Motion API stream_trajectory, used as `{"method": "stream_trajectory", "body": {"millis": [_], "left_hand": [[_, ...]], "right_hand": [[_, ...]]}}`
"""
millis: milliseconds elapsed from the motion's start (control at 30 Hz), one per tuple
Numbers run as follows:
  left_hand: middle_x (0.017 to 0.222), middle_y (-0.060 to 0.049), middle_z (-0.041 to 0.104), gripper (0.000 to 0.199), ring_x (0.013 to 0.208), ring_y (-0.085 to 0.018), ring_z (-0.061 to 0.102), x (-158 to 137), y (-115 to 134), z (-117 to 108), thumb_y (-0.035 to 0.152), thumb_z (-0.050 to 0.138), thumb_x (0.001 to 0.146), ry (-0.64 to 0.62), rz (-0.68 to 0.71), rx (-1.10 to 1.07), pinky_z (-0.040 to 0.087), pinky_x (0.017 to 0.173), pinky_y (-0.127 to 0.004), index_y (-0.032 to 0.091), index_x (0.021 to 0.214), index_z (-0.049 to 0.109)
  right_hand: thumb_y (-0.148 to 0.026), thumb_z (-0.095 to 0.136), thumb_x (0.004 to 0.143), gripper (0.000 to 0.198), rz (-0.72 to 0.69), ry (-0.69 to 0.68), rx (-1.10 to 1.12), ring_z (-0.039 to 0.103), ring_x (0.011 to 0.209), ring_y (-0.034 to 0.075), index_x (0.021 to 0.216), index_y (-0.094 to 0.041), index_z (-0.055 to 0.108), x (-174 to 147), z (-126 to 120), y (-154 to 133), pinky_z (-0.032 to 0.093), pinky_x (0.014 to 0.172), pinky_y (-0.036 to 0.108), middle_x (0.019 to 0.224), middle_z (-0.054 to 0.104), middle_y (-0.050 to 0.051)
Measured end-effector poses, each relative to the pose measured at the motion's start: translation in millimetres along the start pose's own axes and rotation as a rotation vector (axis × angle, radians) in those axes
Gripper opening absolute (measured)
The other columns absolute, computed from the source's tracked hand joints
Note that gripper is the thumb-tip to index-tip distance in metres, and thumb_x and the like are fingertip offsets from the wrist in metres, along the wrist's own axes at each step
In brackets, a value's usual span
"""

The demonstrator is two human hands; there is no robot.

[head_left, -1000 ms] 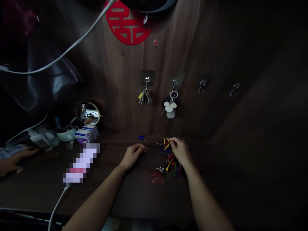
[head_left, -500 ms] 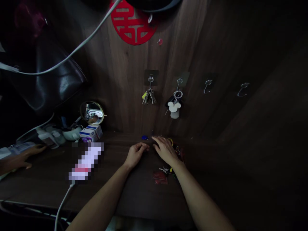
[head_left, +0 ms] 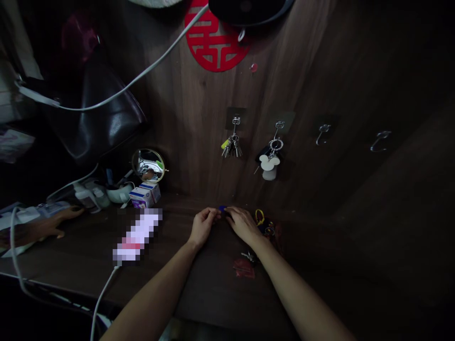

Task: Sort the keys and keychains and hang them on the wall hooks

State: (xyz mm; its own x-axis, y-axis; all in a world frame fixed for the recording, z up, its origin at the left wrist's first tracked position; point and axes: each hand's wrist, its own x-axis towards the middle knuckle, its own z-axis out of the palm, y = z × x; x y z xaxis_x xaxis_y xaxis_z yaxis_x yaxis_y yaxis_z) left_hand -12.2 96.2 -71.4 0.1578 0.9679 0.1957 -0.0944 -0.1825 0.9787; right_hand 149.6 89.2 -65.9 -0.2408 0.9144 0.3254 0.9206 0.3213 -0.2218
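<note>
A small blue key tag (head_left: 222,208) is between my hands near the back of the dark wooden desk. The fingertips of my right hand (head_left: 243,223) close on its right edge. My left hand (head_left: 203,226) is beside it on the left, thumb and fingers pinched together. Whatever those fingers hold is too small and dark to make out. Just right of my right hand lies a dark heap of keyrings (head_left: 269,229) with a yellow loop (head_left: 259,217). Below that hand are a silver key (head_left: 248,256) and a reddish packet (head_left: 243,268), partly beside my forearm.
On the wall, one hook holds a key bunch (head_left: 232,146), another a white mouse-head keyring (head_left: 269,163); two bare hooks (head_left: 323,134) hang to the right. A charging phone (head_left: 138,235), boxes (head_left: 145,195), a round mirror (head_left: 149,166) and bottles (head_left: 87,198) stand left. A white cable (head_left: 142,75) crosses above.
The view has shifted, so the surroundings sit farther right. My right hand has come closer to my left, and its fingertips now meet the blue tag, which lay apart before.
</note>
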Motion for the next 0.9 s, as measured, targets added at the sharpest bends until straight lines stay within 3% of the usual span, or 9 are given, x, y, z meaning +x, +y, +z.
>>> {"method": "stream_trajectory", "body": {"millis": [167, 333, 500, 667, 900], "left_hand": [[0.072, -0.004, 0.067, 0.037, 0.069, -0.015, 0.059, 0, -1, 1, 0.050, 0.053, 0.077, -0.025, -0.016, 0.029, 0.042, 0.062, -0.022, 0.015, 0.079, 0.066], [0.075, -0.004, 0.067, 0.033, 0.075, -0.016, 0.060, 0, -4, 0, 0.045, 0.052, 0.079, -0.076, 0.020, 0.095, 0.044, 0.068, -0.024, 0.016, 0.080, 0.066], [0.080, -0.003, 0.069, 0.028, 0.081, -0.018, 0.062, -4, 2, 2, 0.042, 0.053, 0.080, -0.109, 0.034, 0.147, 0.045, 0.076, -0.026, 0.017, 0.083, 0.067], [0.094, -0.003, 0.069, 0.024, 0.092, -0.019, 0.060, -8, 8, 3, 0.037, 0.057, 0.078, -0.148, 0.070, 0.147, 0.044, 0.084, -0.028, 0.020, 0.093, 0.066], [0.091, -0.005, 0.068, 0.026, 0.088, -0.018, 0.060, -11, 9, 6, 0.036, 0.065, 0.073, -0.248, 0.138, 0.161, 0.045, 0.080, -0.026, 0.017, 0.091, 0.066]], "right_hand": [[-0.008, 0.049, 0.078, 0.020, 0.040, 0.051, -0.011, 0.059, 0.093, 0.020, 0.087, -0.020, 0.063, -15, -6, 6, 0.043, 0.083, 0.032, 0.092, 0.065, 0.006], [-0.008, 0.048, 0.076, 0.020, 0.081, 0.121, 0.085, 0.061, 0.084, 0.020, 0.082, -0.021, 0.062, -29, -10, 4, 0.045, 0.077, 0.032, 0.084, 0.066, 0.005], [-0.020, 0.056, 0.072, 0.005, 0.268, 0.196, 0.583, 0.064, 0.069, 0.018, 0.072, -0.021, 0.061, -33, -14, 0, 0.048, 0.065, 0.031, 0.070, 0.067, 0.002], [-0.037, 0.069, 0.061, 0.024, 0.481, 0.209, 1.177, 0.066, 0.064, 0.018, 0.072, -0.017, 0.061, -31, -20, -2, 0.051, 0.060, 0.030, 0.064, 0.069, 0.003], [-0.038, 0.075, 0.055, 0.029, 0.519, 0.176, 1.261, 0.065, 0.065, 0.016, 0.071, -0.017, 0.064, -29, -26, -9, 0.046, 0.050, 0.021, 0.065, 0.068, 0.002]]}}
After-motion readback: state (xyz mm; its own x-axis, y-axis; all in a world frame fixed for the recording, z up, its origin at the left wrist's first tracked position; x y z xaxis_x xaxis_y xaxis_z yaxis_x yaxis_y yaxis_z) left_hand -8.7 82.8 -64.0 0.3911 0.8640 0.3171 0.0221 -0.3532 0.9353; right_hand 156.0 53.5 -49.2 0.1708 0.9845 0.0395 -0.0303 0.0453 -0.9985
